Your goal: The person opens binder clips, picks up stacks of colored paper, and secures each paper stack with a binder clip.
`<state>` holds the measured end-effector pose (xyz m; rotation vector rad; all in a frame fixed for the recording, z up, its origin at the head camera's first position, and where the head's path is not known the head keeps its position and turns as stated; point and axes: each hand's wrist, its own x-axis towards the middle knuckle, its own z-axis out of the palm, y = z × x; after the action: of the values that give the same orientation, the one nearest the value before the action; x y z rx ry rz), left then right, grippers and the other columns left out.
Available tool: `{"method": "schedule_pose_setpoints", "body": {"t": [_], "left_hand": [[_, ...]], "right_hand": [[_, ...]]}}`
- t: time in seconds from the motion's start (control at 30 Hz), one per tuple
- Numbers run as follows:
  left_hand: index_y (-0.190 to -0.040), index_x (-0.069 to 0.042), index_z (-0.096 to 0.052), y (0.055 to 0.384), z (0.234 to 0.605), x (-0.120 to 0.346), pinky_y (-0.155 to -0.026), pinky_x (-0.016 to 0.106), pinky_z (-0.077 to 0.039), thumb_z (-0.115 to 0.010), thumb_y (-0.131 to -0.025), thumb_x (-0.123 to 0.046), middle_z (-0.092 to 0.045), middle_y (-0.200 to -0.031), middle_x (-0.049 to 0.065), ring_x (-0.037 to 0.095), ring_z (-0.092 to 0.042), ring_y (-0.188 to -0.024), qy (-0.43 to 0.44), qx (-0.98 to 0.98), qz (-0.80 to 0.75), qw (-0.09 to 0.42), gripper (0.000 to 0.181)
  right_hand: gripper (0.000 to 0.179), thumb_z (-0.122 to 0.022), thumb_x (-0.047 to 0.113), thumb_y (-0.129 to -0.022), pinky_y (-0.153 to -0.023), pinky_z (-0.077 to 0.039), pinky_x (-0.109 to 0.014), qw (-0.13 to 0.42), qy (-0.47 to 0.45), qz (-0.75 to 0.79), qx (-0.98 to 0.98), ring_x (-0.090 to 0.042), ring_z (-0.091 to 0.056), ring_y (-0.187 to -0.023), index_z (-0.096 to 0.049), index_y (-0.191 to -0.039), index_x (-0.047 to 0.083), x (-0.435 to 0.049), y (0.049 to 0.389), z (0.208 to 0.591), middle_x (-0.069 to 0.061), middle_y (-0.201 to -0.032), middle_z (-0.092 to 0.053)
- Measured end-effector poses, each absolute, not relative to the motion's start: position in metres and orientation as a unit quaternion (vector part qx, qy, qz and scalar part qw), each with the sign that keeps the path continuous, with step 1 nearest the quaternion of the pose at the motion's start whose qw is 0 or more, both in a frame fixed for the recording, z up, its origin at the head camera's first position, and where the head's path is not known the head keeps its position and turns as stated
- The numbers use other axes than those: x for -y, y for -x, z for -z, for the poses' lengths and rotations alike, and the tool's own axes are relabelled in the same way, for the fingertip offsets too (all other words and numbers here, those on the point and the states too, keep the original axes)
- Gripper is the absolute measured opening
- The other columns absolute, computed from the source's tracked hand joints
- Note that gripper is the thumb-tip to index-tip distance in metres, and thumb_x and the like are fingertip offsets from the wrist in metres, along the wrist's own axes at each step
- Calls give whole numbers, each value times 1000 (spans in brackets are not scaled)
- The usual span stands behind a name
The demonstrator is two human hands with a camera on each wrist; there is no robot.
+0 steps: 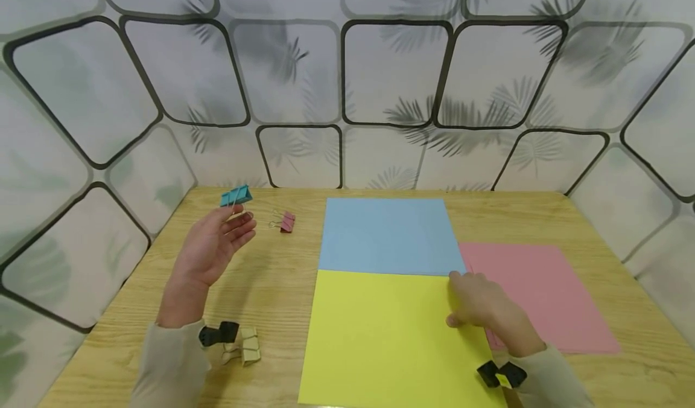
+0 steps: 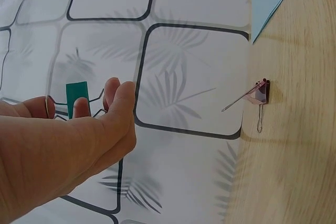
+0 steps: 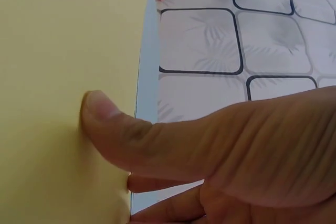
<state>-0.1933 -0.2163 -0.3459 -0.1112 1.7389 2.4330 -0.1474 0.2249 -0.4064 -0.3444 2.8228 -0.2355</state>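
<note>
My left hand [image 1: 209, 248] holds a teal binder clip [image 1: 236, 196] by its wire handles, raised over the back left of the table. In the left wrist view the teal clip [image 2: 77, 95] stands between thumb and fingers, its lower part hidden by the hand. My right hand [image 1: 488, 308] grips the right edge of a yellow sheet [image 1: 391, 335] near its far corner. The right wrist view shows the thumb pressing on the yellow face, with fingers at its edge. A light blue sheet [image 1: 388, 236] lies directly beyond the yellow one.
Pink paper [image 1: 548, 293] lies to the right, partly behind my right hand. A pink binder clip [image 1: 285, 222] sits at the back left, and a cream binder clip [image 1: 250, 346] is beside my left sleeve. A patterned cloth backdrop [image 1: 396, 76] borders the table.
</note>
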Motion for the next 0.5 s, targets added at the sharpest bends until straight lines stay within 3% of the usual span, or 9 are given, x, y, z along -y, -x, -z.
{"method": "schedule_pose_setpoints", "body": {"t": [0.33, 0.5], "left_hand": [[-125, -6, -42, 191, 345, 217, -94, 23, -51, -50, -105, -35, -50, -117, 4, 14, -55, -107, 39, -586, -806, 72, 36], [-124, -6, -42, 190, 346, 217, -94, 23, -51, -49, -105, -35, -50, -116, 4, 14, -55, -107, 38, -585, -807, 72, 36]], "right_hand": [[74, -92, 19, -69, -54, -45, -36, 140, 114, 93, -979, -24, -53, -64, -45, -119, -7, -216, 143, 401, -9, -72, -53], [79, -94, 25, -67, -59, -48, -41, 117, 114, 60, -985, -29, -54, -70, -45, -120, -7, -216, 141, 402, -11, -75, -57]]}}
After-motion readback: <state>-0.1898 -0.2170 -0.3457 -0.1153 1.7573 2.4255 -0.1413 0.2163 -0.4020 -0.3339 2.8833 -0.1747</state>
